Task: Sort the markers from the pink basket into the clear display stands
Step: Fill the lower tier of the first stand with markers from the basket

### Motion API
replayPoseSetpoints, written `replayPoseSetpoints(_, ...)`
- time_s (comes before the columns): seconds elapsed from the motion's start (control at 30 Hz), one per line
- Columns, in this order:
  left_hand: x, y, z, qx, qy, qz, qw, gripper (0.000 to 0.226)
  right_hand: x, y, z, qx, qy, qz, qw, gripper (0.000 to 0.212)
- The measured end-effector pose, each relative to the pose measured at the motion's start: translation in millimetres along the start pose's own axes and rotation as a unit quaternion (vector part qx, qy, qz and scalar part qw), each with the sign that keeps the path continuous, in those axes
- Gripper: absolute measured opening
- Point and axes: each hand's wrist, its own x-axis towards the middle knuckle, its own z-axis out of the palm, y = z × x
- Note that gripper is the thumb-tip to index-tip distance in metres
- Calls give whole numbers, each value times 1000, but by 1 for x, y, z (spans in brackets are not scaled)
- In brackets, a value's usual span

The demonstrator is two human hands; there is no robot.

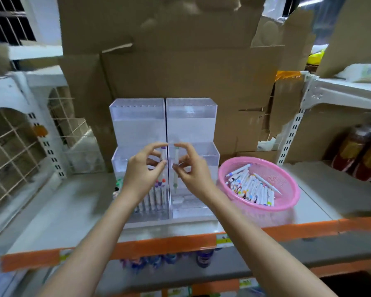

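Cardboard boxes (180, 67) are stacked against the back of a pale shelf (58, 211) with an orange front edge (169, 243); small tags on that edge are too blurred to read, and no writing elsewhere can be made out. Two clear display stands (165, 125) sit side by side in the middle of the shelf, stepped in tiers and touching along a centre seam. Just right of the stands lies the pink basket (259, 185), round and mesh-walled, holding a heap of white markers (251, 185) with coloured caps. In the front tier of the left stand a row of markers (156, 196) stands upright, caps up. Left of the stands a wire grid panel (11, 151) hangs on the shelving, and well right of the basket there are dark bottles with yellow labels (360, 153), the print illegible.

Both bare forearms reach up from the lower edge toward the stands. The left hand (141, 170) has fingers curled, thumb and fingertips pinching a white marker (163, 157) held upright over the left stand. The right hand (191, 166) pinches a second marker (176, 168) likewise, upright, its greenish tip pointing down over the right stand's front tier. Each grip is narrow, closed on its own marker
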Motion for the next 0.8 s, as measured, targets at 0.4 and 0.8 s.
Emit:
replayPoseSetpoints(0.4, -23, -41, -72, -35, 30, -22, 999, 32, -6, -43, 78, 5, -6, -7, 1000, 44)
replayPoseSetpoints(0.8, -34, -70, -74, -69, -7, -50, 996, 30, -18, -37, 104, -19, 31, 26, 999, 34)
